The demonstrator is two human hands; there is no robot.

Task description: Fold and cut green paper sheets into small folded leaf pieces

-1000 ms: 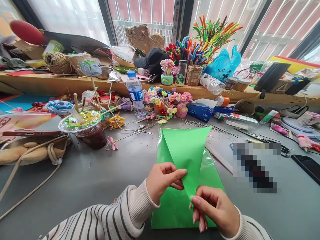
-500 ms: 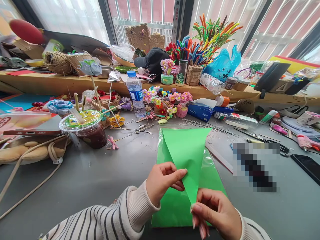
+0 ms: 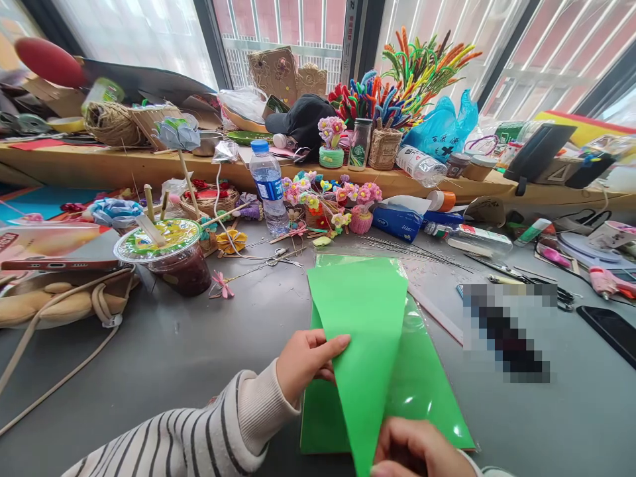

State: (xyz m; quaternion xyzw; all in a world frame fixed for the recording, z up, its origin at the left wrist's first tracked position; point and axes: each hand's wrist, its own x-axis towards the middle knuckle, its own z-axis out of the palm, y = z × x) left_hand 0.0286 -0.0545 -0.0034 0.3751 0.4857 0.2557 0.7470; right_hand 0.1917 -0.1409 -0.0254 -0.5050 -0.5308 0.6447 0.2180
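Note:
A sheet of green paper (image 3: 365, 311), shaped like a long wedge with its narrow point toward me, is held between my two hands. My left hand (image 3: 308, 361) pinches its left edge with the thumb on top. At the bottom of the view, my right hand (image 3: 422, 447) grips the sheet near its narrow end; part of that hand is cut off by the frame edge. Beneath the sheet lies a clear plastic packet of green paper (image 3: 432, 397) flat on the grey table (image 3: 209, 377).
On the left stand a lidded drink cup (image 3: 179, 265) and a bag with cords (image 3: 59, 301). A water bottle (image 3: 268, 189), crochet flowers (image 3: 358, 199) and a tissue pack (image 3: 400, 222) line the back. A phone (image 3: 609, 334) and glue gun (image 3: 603, 281) lie right.
The green sheet has come down toward me and its wide end has swung left. My right hand has moved down, and my left hand slightly left.

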